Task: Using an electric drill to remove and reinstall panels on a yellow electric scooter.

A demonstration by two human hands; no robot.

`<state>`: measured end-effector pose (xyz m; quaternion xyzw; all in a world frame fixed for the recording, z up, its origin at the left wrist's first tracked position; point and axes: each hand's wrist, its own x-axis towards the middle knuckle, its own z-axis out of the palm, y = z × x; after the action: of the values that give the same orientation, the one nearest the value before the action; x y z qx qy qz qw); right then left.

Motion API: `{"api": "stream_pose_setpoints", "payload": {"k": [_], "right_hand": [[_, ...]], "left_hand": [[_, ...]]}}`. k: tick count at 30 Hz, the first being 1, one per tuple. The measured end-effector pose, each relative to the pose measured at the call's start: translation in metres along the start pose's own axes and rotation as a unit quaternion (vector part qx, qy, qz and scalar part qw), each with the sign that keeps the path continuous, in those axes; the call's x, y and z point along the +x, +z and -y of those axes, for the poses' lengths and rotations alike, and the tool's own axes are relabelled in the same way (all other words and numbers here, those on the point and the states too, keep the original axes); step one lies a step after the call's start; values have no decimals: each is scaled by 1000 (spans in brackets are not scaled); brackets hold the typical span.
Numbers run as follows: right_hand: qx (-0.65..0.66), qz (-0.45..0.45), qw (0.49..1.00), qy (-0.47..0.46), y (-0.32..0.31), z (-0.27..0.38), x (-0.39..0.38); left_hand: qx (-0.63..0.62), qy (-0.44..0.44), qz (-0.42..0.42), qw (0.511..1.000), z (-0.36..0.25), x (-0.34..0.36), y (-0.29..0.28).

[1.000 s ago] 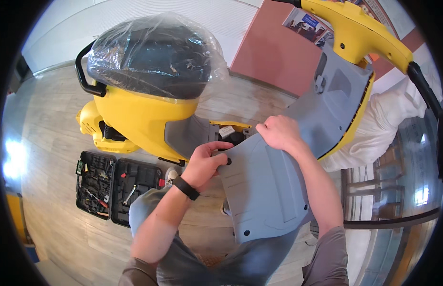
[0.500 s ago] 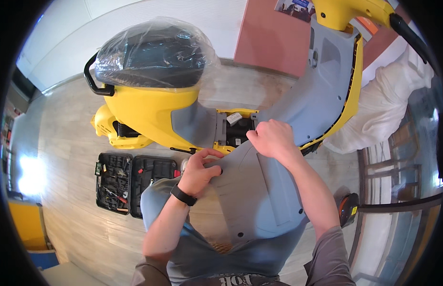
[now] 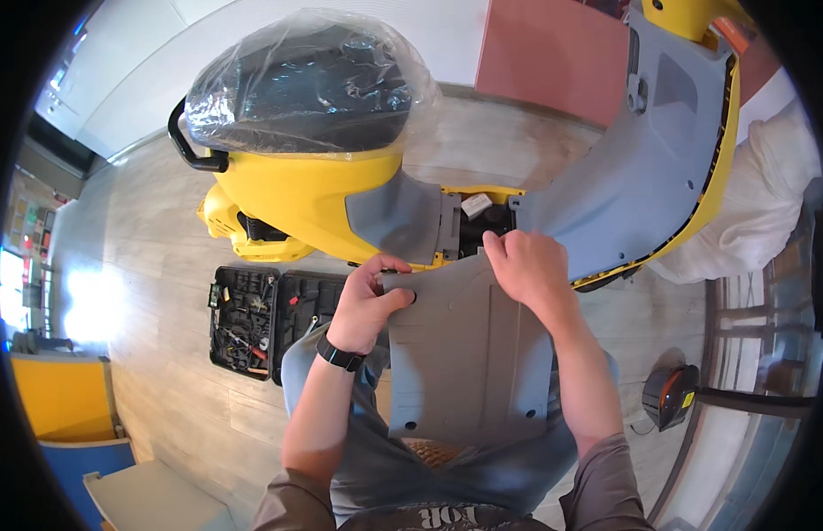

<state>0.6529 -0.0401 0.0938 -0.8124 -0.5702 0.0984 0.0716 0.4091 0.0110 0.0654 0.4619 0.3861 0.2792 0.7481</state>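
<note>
A flat grey plastic panel (image 3: 455, 354) with dark round holes near its corners lies over my lap, its far edge raised toward the scooter. My left hand (image 3: 363, 305) grips its far left corner, thumb on top beside a hole. At the far right edge, my right hand (image 3: 531, 273) is closed on the panel with fingers curled. Just beyond stands a yellow and grey scooter (image 3: 292, 199). Its floor section has an open compartment (image 3: 482, 237) with dark parts and a small white block (image 3: 476, 206) inside.
An open black tool case (image 3: 243, 319) lies on the floor at the left. Clear plastic film covers the scooter's seat (image 3: 305, 93). White sheeting (image 3: 748, 203) hangs at the right, above a black and orange lamp-like part (image 3: 670, 396). Yellow and blue boxes (image 3: 66, 398) stand lower left.
The panel has turned from a slant to nearly square with my body, both hands still on it. The view has shifted, so the scooter appears further right.
</note>
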Motion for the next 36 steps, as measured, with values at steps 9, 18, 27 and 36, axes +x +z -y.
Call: {"api": "stream_pose_setpoints", "payload": {"k": [9,18,27,36], "right_hand": [[65,33,996,-48,-3,-11,8],[51,4,998,-31,-7,-18,11],[51,-71,993,-78,1,-17,8],[193,-127,901,-366,-4,23,-7]], "left_hand": [[-45,31,-46,997,12,10,10],[-195,-54,-83,976,13,18,31],[-268,-96,-127,950,29,14,29],[-269,-75,-150,948,47,20,23]]}}
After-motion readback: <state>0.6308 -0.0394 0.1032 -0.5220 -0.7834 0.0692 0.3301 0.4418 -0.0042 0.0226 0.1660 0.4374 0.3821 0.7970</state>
